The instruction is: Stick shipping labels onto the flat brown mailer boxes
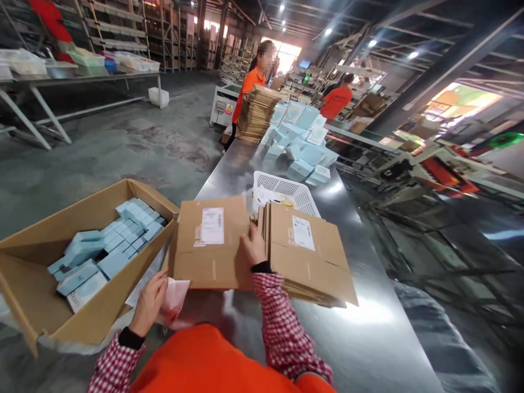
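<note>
While the flat brown cardboard carton blank with the white shipping label (208,245) lies on the steel counter (368,338) near its left edge, we press on its right side with our right hand (254,246), fingers spread flat and holding nothing, right where it meets the stack of flattened brown cartons (307,256). Our left hand (150,300) rests just below the blank's near left corner, fingers loosely curled around a crumpled piece of thin pinkish-white paper or film (174,303); we cannot tell how firmly it grips. To handle this sheet well, we judge it best to keep the right palm flat so the blank slides off the pile without dragging the next one along, and to free the left fingers for the near edge so both hands can square it. The stack leans slightly, so a sideways tug could fan it out. Behind the stack stands a white perforated plastic basket (286,191), and toward the far end of the counter a heap of pale blue small boxes (303,147) and a tall pile of brown cardboard (256,112). Off the left edge sits a large open brown carton (33,284) filled with more pale blue boxes. Two people in orange tops work at the far end.
</note>
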Tool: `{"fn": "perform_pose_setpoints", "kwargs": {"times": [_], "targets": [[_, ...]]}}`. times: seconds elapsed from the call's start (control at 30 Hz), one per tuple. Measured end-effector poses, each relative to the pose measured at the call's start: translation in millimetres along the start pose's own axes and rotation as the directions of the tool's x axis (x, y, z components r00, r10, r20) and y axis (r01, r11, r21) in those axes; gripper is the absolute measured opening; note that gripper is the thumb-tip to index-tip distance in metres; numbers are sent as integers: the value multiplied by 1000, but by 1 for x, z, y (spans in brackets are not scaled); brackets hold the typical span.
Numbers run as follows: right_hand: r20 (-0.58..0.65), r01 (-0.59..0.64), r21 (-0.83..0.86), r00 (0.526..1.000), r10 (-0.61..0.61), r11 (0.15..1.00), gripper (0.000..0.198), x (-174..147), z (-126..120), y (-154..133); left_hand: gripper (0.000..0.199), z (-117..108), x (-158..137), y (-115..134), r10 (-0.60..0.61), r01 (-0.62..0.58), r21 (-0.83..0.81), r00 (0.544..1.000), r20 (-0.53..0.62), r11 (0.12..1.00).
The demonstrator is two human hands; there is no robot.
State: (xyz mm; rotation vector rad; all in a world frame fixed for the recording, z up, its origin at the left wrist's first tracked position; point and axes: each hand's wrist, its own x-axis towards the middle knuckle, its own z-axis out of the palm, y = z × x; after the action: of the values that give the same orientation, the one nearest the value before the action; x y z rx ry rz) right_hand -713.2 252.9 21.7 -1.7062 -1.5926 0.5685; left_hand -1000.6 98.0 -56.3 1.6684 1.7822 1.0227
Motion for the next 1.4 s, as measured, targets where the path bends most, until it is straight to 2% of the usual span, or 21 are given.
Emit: {"fn": "perform_pose_setpoints", "kwargs": {"times": [0.07,0.2,0.27,0.3,0.33,0.37,0.4,0.43,0.5,0.53,0.6,0.67,0.7,0.73,0.8,0.87,0.97,1.03,1.13,1.23,1.4], "targets": [[-105,28,118,994,-16,993,54,19,-67,19,39,-16,-2,34,69,-69,-25,998,12,997],[-31,-138,179,989,146,974,57,52,-191,66,31,-43,2,112,316,-315,-75,949,-4,946],[-122,-212,88,967,222,973,60,51,-219,72,30,-49,4,148,408,-407,-83,913,-5,910],[-186,-211,58,958,218,976,63,42,-221,68,29,-50,4,164,440,-438,-89,898,-1,894],[-204,-170,70,962,181,983,66,27,-213,59,28,-49,4,177,467,-464,-95,884,2,881],[-146,-97,131,983,116,987,71,6,-197,46,28,-48,4,189,488,-486,-98,873,-4,869],[-56,-9,251,998,23,968,72,-19,-173,31,28,-47,5,197,503,-502,-96,864,-22,859],[170,43,421,977,-125,906,73,-47,-144,14,28,-46,6,203,510,-513,-88,859,-49,854],[522,-40,645,752,-402,763,78,-101,-82,-17,29,-46,12,204,490,-500,-64,863,-125,864],[619,-134,672,642,-452,728,64,-123,-54,-29,30,-47,17,200,457,-468,-48,876,-156,882],[622,-272,711,672,-401,648,40,-152,-13,-42,30,-53,24,182,364,-371,13,905,-220,929],[601,-312,725,723,-341,615,31,-159,2,-43,35,-61,25,159,279,-260,101,911,-305,960],[600,-310,724,724,-340,617,31,-157,3,-42,41,-63,22,148,263,-235,127,914,-310,964],[608,-305,718,712,-352,625,31,-152,1,-40,47,-63,16,139,266,-240,129,927,-266,962],[634,-296,705,672,-383,645,31,-141,-5,-39,54,-57,1,126,282,-279,55,957,-67,959],[646,-287,691,656,-390,663,32,-134,-5,-40,46,-44,-14,121,233,-227,-73,968,90,971],[622,-264,667,712,-326,697,39,-130,7,-40,28,-21,-24,115,18,-6,-245,999,49,969],[596,-227,632,753,-277,741,40,-129,20,-36,27,-11,-23,109,-82,88,-313,996,32,946],[545,-127,563,800,-251,817,28,-128,42,-28,34,-3,-16,94,-119,122,-295,993,26,948],[471,-79,563,849,-240,823,27,-127,65,-20,38,0,-7,75,-132,129,-205,991,-1,970],[534,-146,543,820,-205,827,26,-97,98,-17,36,1,4,28,-134,137,-56,989,57,989]]}}
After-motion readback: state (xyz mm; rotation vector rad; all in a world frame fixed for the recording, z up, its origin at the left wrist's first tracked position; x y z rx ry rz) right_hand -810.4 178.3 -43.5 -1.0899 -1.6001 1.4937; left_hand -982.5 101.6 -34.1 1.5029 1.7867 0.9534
